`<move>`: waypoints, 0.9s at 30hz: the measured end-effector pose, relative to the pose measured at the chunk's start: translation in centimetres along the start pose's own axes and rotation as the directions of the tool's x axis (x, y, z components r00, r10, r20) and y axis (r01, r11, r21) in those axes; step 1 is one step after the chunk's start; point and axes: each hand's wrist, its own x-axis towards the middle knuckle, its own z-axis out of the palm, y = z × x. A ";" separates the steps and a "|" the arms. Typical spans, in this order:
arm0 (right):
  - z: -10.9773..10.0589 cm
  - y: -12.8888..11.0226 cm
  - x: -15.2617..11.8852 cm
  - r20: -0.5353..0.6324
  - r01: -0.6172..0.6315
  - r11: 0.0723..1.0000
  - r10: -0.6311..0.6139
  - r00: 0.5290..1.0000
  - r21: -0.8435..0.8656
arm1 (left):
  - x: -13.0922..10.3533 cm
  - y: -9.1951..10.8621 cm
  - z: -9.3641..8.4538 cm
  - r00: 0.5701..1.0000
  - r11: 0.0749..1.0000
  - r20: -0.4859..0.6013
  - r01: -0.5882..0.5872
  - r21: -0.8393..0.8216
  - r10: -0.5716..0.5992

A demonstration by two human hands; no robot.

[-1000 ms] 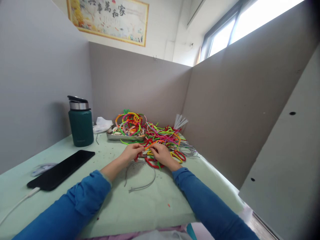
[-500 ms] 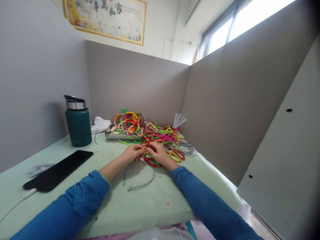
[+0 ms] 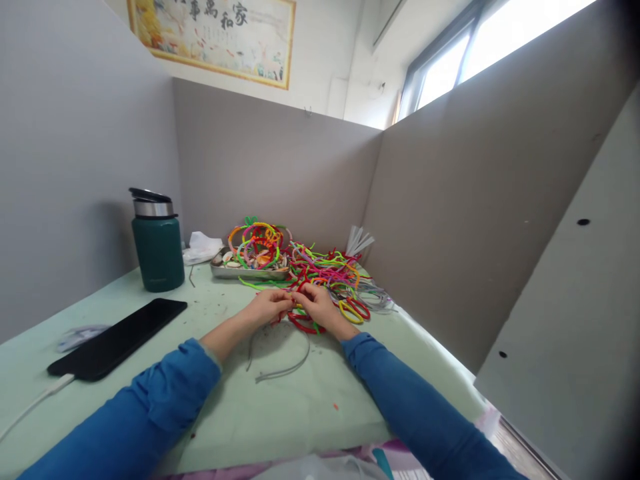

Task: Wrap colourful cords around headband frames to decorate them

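Note:
My left hand [image 3: 270, 308] and my right hand [image 3: 320, 309] meet over the middle of the table, fingertips pinched closely together. Between them is a red fuzzy pipe cleaner [image 3: 302, 286], mostly covered by the fingers. Just below the hands lie bent red pipe cleaner loops [image 3: 300, 325] with a bit of green. Nearer to me, a thin grey curved band [image 3: 287, 371] rests on the cloth. Beside my right hand are a yellow loop [image 3: 349, 313] and a red loop [image 3: 361, 309]. Behind the hands spreads a tangled pile of colourful pipe cleaners [image 3: 330, 268].
A metal tray [image 3: 247, 274] holds shells and finished-looking colourful rings [image 3: 260, 240]. Clear strips [image 3: 358, 241] stand by the back partition [image 3: 270, 160]. On the left are a green bottle [image 3: 159, 253], white tissue [image 3: 203, 248] and a black phone [image 3: 120, 339] with a cable [image 3: 35, 408].
The fingers have shifted slightly around the red pipe cleaner, and its upper part now shows a little further right. Both hands stay together; the view has moved very slightly.

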 end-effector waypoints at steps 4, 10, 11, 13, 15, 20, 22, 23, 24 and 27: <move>0.0 0.2 0.0 0.007 0.004 1.000 -0.004 1.000 -0.030 | 0.1 -0.1 0.0 1.000 1.000 0.003 0.008 0.002 -0.008; -0.2 0.2 -0.2 0.016 0.010 0.999 -0.010 1.000 -0.034 | 0.3 -0.2 0.1 1.000 1.000 0.006 0.004 -0.007 -0.004; -0.2 0.1 -0.2 0.016 0.006 0.999 -0.005 1.000 -0.035 | 0.3 -0.1 0.2 1.000 1.000 0.004 0.009 -0.007 -0.008; -0.3 0.1 -0.3 0.013 -0.002 0.999 0.002 1.000 -0.037 | 0.3 0.0 0.2 1.000 1.000 0.001 0.018 -0.012 -0.018; -0.3 0.1 -0.3 0.006 -0.003 0.999 0.004 1.000 -0.036 | 0.2 0.1 0.2 1.000 0.999 -0.001 0.027 -0.020 -0.027; -0.1 0.1 -0.3 -0.001 0.015 0.999 -0.015 1.000 -0.049 | 0.3 -0.1 0.0 0.999 1.000 -0.021 0.025 0.016 -0.025; -0.1 0.2 -0.3 0.002 0.022 0.998 -0.022 1.000 -0.057 | 0.3 -0.3 0.0 0.999 0.999 -0.035 0.018 0.032 -0.017; 0.0 0.2 -0.2 0.005 0.022 0.998 -0.021 1.000 -0.058 | 0.3 -0.3 -0.1 0.999 0.999 -0.039 0.018 0.035 -0.016; 0.0 0.2 -0.2 0.008 0.020 0.998 -0.019 1.000 -0.057 | 0.3 -0.3 -0.1 0.999 0.999 -0.042 0.020 0.034 -0.018; 0.1 0.2 -0.3 0.012 0.014 0.999 -0.014 1.000 -0.044 | 0.1 -0.2 -0.1 0.999 0.999 -0.046 0.027 0.028 -0.026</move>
